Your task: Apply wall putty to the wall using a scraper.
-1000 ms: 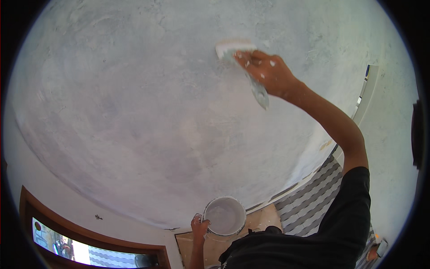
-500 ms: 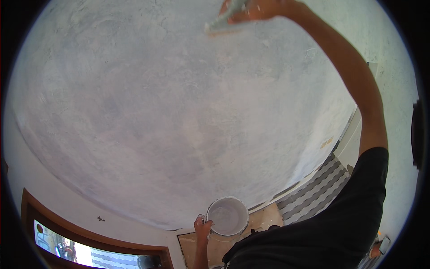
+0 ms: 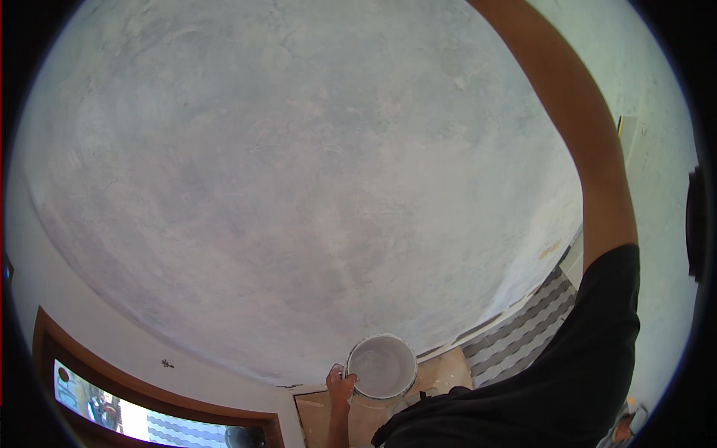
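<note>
At the lower middle my left hand (image 3: pixel 340 383) is closed on the side of a round, pale bucket (image 3: pixel 382 342), whose inside shows a whitish coat or liquid. The bucket's mouth faces up, close to the foot of a large grey-white wall (image 3: pixel 299 187) with patchy, cloudy colouring. My bare right arm (image 3: pixel 575 112) reaches up along the right side, out of a black sleeve (image 3: pixel 614 291). Its hand lies beyond the top edge, so neither its fingers nor anything in them can be seen.
Below the bucket spreads a tan, spattered surface (image 3: pixel 448 367). Grey-and-white patterned tiles (image 3: pixel 515 321) run along the wall's base at right. A brown wooden frame (image 3: pixel 164 399) around a bright opening stands at lower left. Something dark (image 3: pixel 696 224) sits at the right rim.
My right hand, holding a wide brush against the wall before, has gone up out of the picture with its arm. The left hand and bucket have shifted only slightly.
</note>
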Demonstrator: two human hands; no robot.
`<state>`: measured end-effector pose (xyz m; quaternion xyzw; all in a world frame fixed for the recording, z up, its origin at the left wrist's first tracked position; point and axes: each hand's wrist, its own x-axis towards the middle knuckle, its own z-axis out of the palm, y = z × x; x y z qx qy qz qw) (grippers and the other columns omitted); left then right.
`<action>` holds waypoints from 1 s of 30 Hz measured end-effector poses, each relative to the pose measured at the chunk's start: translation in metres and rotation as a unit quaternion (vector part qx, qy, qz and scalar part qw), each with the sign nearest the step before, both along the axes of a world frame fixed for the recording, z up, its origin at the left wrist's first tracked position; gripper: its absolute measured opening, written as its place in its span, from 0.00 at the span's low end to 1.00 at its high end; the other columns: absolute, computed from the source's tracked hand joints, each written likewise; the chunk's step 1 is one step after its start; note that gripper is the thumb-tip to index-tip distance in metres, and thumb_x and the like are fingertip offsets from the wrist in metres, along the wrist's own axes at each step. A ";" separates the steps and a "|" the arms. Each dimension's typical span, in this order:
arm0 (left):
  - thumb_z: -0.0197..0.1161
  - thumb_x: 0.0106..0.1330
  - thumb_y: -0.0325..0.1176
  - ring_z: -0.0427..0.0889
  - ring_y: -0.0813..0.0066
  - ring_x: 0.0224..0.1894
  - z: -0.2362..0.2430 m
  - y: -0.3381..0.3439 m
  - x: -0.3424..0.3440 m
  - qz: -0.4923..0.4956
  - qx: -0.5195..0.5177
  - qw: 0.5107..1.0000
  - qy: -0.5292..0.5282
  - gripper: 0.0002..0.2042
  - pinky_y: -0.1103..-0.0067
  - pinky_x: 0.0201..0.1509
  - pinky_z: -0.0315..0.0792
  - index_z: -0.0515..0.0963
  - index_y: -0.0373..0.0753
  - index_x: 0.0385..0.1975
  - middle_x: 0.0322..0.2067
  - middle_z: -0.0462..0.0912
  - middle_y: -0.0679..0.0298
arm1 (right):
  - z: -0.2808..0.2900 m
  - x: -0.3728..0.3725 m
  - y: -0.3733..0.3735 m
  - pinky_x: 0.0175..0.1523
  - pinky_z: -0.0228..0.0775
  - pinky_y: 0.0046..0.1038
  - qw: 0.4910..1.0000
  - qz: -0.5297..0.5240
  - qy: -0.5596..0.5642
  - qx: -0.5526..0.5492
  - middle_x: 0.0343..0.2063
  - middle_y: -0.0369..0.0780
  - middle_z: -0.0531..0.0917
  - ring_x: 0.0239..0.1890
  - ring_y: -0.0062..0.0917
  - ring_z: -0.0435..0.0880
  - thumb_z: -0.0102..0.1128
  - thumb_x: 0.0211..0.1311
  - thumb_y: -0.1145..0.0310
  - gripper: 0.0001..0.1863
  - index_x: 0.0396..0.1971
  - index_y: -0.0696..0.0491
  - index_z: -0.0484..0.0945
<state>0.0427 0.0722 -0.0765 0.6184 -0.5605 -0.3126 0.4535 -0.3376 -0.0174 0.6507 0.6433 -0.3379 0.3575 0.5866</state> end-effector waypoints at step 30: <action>0.65 0.35 0.30 0.70 0.62 0.21 0.029 0.019 -0.020 0.025 0.032 0.999 -0.011 0.15 0.69 0.27 0.66 0.70 0.31 0.22 0.18 0.73 0.54 | -0.255 -0.002 -0.021 0.29 0.73 0.30 0.961 0.073 0.089 0.251 0.22 0.36 0.85 0.22 0.27 0.81 0.68 0.51 0.60 0.10 0.29 0.50 0.82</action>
